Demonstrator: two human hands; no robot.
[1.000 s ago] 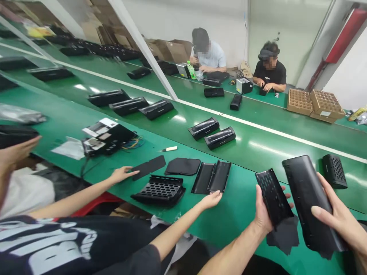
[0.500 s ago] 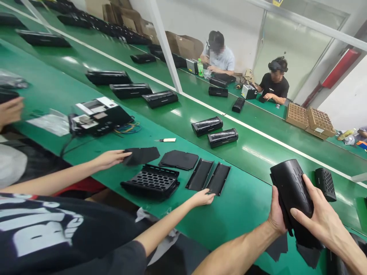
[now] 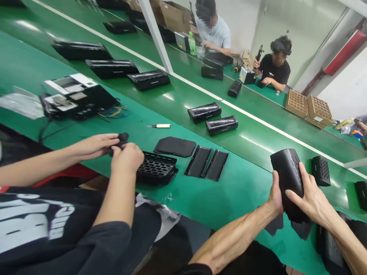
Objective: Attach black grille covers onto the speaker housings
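At the right of the view I hold a black curved plastic housing (image 3: 288,179) tilted above the green table. My left hand (image 3: 275,196) wraps its left side, thumb up along the edge. My right hand (image 3: 311,191) grips the other side, with fingers over the slotted face and thumb across the front. The housing hides part of the left fingers. Beneath it, dark flat sheets (image 3: 301,229) lie on the table. More black housings (image 3: 331,244) stand at the lower right, partly behind my right forearm.
Beside me a co-worker's hands (image 3: 126,154) hold a small dark piece over a perforated black housing (image 3: 157,168). Black sheets (image 3: 174,146) and two curved panels (image 3: 216,165) lie nearby. Finished-looking housings (image 3: 222,125) sit on the green belt. Two people work across it.
The co-worker's hands have come together, leaving the curved panels and bending the dark sheet. My hands still grip the housing, now more upright. The view has shifted slightly.
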